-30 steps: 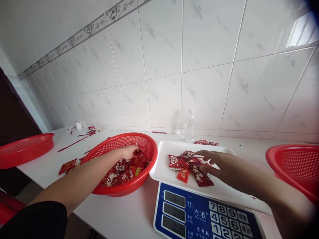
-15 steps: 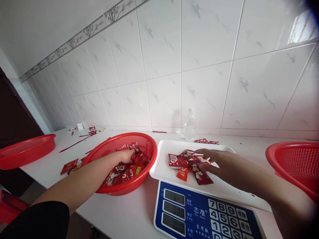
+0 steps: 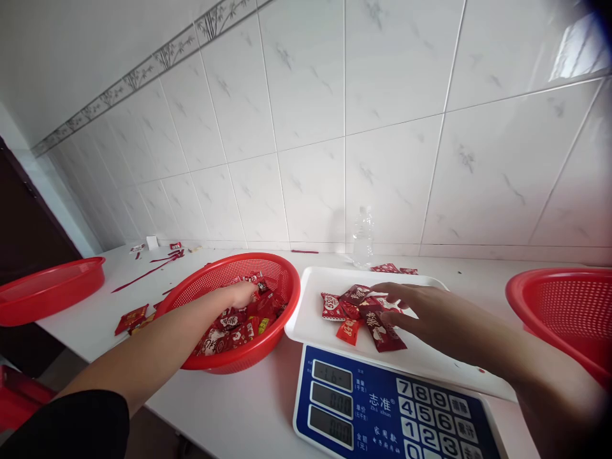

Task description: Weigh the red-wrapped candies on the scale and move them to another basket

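Note:
My left hand reaches into a red perforated basket of red-wrapped candies; its fingertips are hidden among the wrappers, so their grip cannot be seen. On the white tray of the scale lies a small pile of candy packets. My right hand rests over the right side of this pile, thumb and fingers apart. Its thumb is at a dark red packet. A patterned "520" packet and an orange-red packet lie to the left.
The blue scale panel faces me in front of the tray. Another red basket stands at right, and a red tray-like basket at far left. A clear bottle stands by the tiled wall. Loose packets lie left of the candy basket.
My left hand has shifted very slightly within the basket. The right hand stays over the pile, almost still. The whole view has moved a little.

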`<state>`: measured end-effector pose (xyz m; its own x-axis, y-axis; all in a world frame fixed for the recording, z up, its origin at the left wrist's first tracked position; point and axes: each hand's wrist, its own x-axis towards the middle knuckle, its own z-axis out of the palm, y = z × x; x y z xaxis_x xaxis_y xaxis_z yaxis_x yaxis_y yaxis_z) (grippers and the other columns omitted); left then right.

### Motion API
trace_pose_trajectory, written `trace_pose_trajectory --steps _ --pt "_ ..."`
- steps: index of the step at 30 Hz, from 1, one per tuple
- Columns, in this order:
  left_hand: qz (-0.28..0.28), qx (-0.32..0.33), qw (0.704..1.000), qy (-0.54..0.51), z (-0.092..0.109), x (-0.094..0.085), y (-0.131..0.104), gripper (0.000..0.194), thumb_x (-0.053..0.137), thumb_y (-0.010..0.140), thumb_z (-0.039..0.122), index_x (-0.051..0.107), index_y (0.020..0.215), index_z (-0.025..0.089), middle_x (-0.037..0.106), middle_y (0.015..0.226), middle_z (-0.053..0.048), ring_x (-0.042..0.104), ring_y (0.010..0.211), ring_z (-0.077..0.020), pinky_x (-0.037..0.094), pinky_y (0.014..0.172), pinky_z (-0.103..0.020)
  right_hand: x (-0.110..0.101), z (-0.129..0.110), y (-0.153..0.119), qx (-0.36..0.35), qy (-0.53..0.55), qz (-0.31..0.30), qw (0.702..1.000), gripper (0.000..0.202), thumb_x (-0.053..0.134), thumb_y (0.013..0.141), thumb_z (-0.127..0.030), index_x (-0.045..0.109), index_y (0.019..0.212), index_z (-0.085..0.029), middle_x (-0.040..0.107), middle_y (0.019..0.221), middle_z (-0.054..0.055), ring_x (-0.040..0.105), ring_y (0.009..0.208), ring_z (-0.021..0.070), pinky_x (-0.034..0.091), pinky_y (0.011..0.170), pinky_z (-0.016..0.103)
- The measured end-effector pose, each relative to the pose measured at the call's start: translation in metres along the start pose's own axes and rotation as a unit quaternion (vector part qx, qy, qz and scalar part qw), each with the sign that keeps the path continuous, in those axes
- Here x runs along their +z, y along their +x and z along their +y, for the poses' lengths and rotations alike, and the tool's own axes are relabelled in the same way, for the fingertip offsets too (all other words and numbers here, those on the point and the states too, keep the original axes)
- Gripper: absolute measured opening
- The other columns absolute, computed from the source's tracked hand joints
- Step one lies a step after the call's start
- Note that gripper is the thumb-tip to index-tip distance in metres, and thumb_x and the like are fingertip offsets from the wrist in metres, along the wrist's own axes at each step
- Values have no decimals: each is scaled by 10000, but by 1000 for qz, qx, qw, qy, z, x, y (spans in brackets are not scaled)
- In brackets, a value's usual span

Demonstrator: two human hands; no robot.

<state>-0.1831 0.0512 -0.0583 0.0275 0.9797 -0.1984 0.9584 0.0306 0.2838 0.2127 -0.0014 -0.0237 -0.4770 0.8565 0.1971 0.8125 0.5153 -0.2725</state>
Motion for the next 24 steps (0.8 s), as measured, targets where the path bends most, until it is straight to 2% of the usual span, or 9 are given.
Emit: trace_pose_trajectory --steps 2,4,6,10,14,18,20,22,24 --pt "-12 -1 1000 -10 4 -9 -3 201 614 896 352 639 928 155 654 933 -50 628 820 -200 512 733 -340 0 0 0 0 1 0 1000 429 443 896 -395 608 1270 -264 674 1239 66 630 1119 324 549 854 487" --pt "-11 6 999 -32 11 -19 -10 260 609 867 409 606 755 174 634 760 -30 599 704 -200 456 651 -306 0 -1 0 3 3 1 1000 430 444 896 -391 604 1275 -267 676 1237 64 625 1128 323 545 864 493" --pt "-1 18 998 -61 20 -26 -21 348 526 878 491 577 715 188 612 714 -25 568 664 -195 416 611 -289 -1 -1 1 3 5 2 1000 425 445 895 -383 606 1271 -270 681 1228 62 622 1132 323 541 869 498" --pt "10 53 992 -111 38 -32 -46 467 341 909 575 597 803 200 623 823 -33 546 697 -180 395 593 -260 1 -1 1 -4 6 3 1000 405 442 896 -381 631 1234 -264 692 1203 74 638 1100 331 550 835 502" --pt "-7 64 993 -101 42 -31 -56 435 420 861 591 624 819 209 642 849 -31 543 660 -177 377 563 -260 3 0 0 -13 12 8 1000 384 428 903 -402 647 1197 -285 705 1174 68 661 1052 330 565 773 490" --pt "-89 65 992 -56 34 -27 -57 339 701 671 490 702 885 228 693 914 -36 606 753 -222 417 622 -270 3 1 0 -14 12 -5 1000 387 414 910 -421 632 1204 -298 711 1160 55 656 1058 316 552 806 492" --pt "-153 77 985 -27 31 -22 -58 509 751 616 414 680 1100 271 696 1055 -40 632 859 -255 453 687 -286 2 1 1 -10 11 -10 1000 382 413 908 -427 633 1194 -300 710 1163 51 650 1069 316 546 815 494" --pt "-199 95 975 10 29 -15 -61 696 729 630 352 556 1304 329 646 1217 -47 637 945 -273 475 744 -309 2 0 2 -2 12 -14 1000 390 404 910 -433 621 1209 -307 703 1177 47 641 1082 316 541 822 496" --pt "-205 111 971 43 29 -6 -63 758 696 638 300 487 1364 365 579 1330 -48 632 996 -284 486 775 -325 2 -1 2 6 12 -21 1000 396 399 911 -440 607 1225 -318 704 1175 37 643 1074 308 535 831 497"
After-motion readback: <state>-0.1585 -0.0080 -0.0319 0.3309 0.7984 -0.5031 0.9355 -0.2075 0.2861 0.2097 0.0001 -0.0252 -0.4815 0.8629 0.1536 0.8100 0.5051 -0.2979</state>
